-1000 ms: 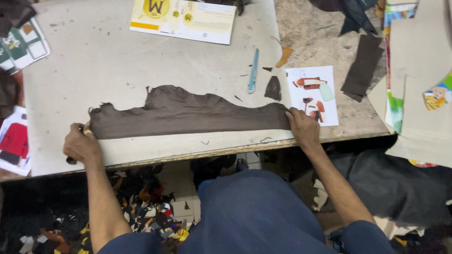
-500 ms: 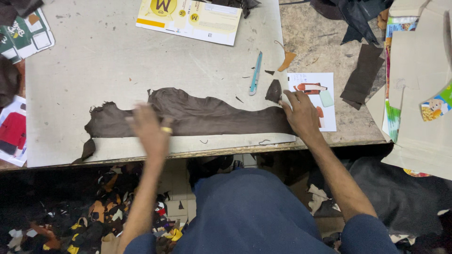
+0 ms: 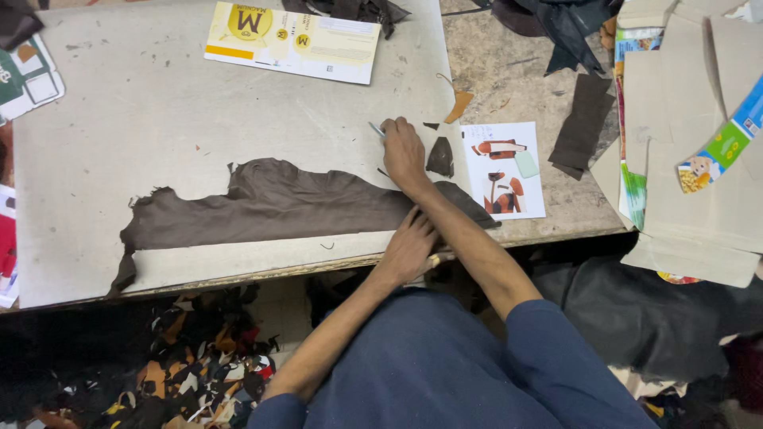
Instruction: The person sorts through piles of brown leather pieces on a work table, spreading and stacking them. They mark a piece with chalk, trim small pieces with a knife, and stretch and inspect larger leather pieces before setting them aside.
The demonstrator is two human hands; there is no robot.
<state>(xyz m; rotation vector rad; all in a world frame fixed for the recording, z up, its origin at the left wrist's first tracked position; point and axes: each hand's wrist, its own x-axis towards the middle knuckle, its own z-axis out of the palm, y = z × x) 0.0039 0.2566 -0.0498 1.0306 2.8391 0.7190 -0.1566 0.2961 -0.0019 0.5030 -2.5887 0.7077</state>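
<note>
Flat, a long dark-brown leather strip (ragged top edge), left fingers spread on it.

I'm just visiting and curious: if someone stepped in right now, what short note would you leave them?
Right hand: reaching over the grey board, on a thin light-blue tool; grip not clearly visible.
Left hand: resting flat at the table's front edge on the right end of the long dark brown leather strip.
A small dark scrap lies beside the right hand, and a white pattern card lies to its right.
Done: strip laid out flat.
Left: no fresh cut visible on the strip.
</note>
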